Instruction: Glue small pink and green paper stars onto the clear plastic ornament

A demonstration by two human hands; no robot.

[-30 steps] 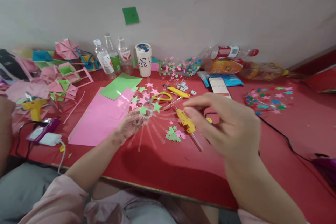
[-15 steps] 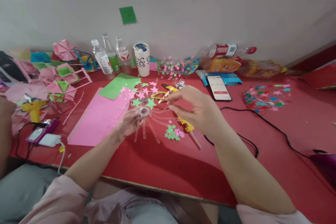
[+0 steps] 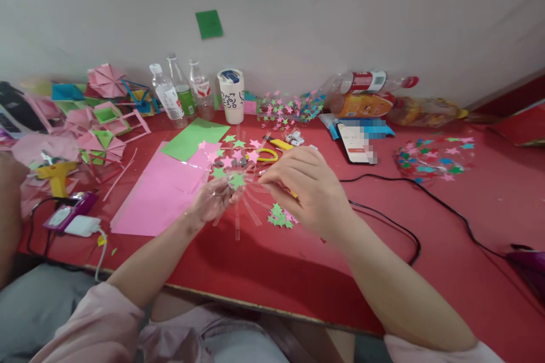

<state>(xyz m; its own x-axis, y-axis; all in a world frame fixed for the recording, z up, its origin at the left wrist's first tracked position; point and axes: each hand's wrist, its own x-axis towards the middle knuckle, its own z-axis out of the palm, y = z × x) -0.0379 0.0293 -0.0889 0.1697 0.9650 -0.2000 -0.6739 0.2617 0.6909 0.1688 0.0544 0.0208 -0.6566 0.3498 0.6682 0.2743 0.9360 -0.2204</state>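
**Firm Base, Light Pinch**

Brace with the left hand (image 3: 212, 198), wrapped round the middle of the clear plastic piece (image 3: 237, 212), over the red desk (image 3: 464, 278) and just beside the pink paper (image 3: 151, 198). Grip firmly enough to prevent turning, yet gently, probably, to avoid crushing such thin plastic.

Work close and small with the right hand (image 3: 304, 184): thumb and fingertips drawn together beside the fanned strips (image 3: 254, 215); cannot tell about anything pinched between them. Best to handle one strip at a time, by bare plastic, without brushing the green and pink stars (image 3: 228, 161) on the others.

Mind the loose stars (image 3: 279, 216) beneath the right hand, easily swept away, by the look of them. Lift, rather than drag, the wrist. Watch also for the yellow loop handle (image 3: 275, 157) behind the fingertips and the black cable (image 3: 419, 245) near the forearm, a likely snag.
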